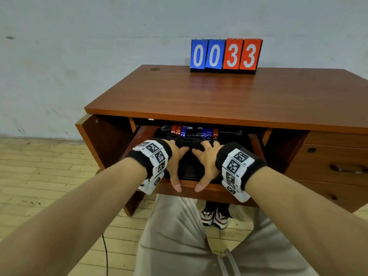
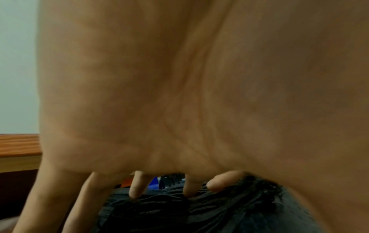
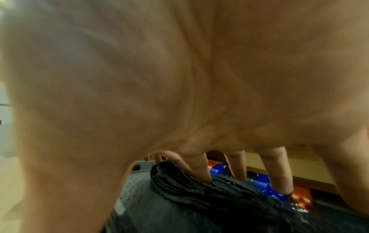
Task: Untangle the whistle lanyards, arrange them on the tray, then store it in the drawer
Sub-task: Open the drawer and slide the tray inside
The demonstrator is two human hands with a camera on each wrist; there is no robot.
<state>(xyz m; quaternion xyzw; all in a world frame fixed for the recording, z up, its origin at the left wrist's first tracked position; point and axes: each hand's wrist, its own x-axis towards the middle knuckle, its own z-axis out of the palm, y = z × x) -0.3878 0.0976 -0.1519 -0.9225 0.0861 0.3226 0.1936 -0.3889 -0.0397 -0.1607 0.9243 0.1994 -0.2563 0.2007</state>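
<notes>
The desk's middle drawer point(image 1: 189, 189) stands pulled out with a black tray point(image 1: 191, 172) inside. A row of red, blue and black whistles point(image 1: 194, 131) lies along the tray's far side, and their black lanyards point(image 1: 191, 143) are bunched in front of them. My left hand point(image 1: 177, 160) and right hand point(image 1: 207, 160) are spread over the tray side by side. Their straight fingers touch the lanyards point(image 2: 199, 209) point(image 3: 199, 189), and both thumbs rest on the drawer's front edge. The wrist views show blue and orange whistles point(image 3: 261, 181) beyond the fingers point(image 2: 136, 186).
A flip scoreboard point(image 1: 226, 54) reading 0033 stands at the back of the wooden desk top point(image 1: 219, 96). A cabinet door point(image 1: 99, 140) hangs open on the left. Shut drawers point(image 1: 338, 162) sit on the right. My legs and shoes point(image 1: 215, 217) are below the drawer.
</notes>
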